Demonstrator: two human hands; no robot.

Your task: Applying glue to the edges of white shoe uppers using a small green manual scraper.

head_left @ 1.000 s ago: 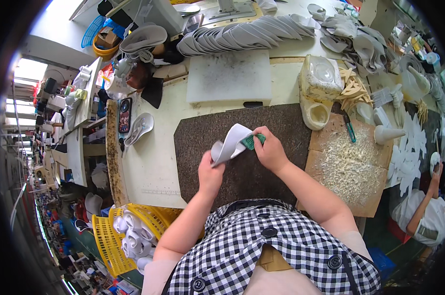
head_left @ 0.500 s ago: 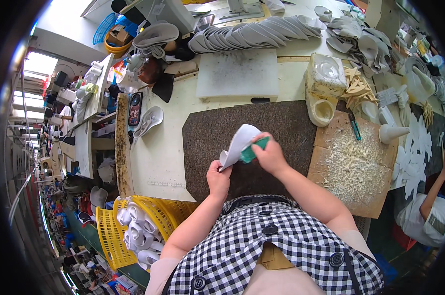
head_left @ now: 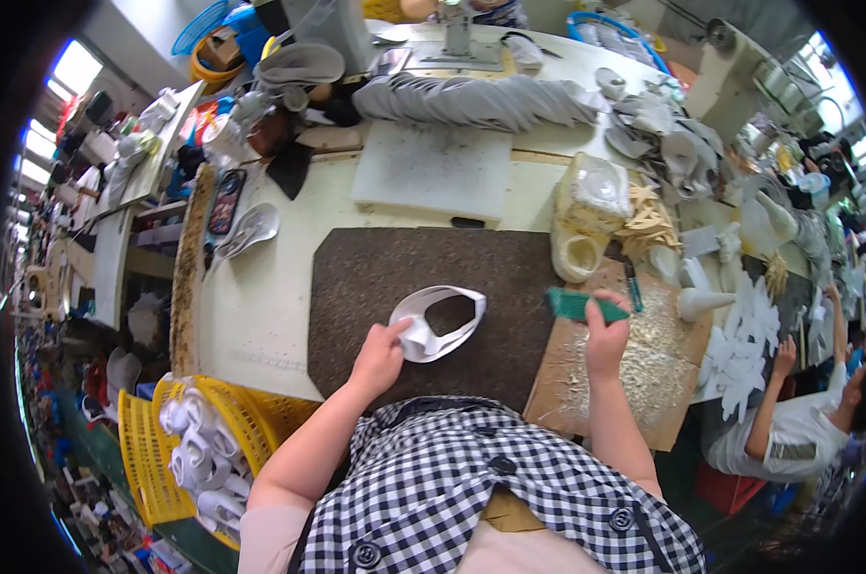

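On the dark mat, the left hand pinches the white shoe upper piece at its near edge, while the right hand, closed round a green tool over the wooden board, should probably return squarely before pressing.

clear plastic bag | bulging, right of white board | dark phone | screen-up, surface's left edge
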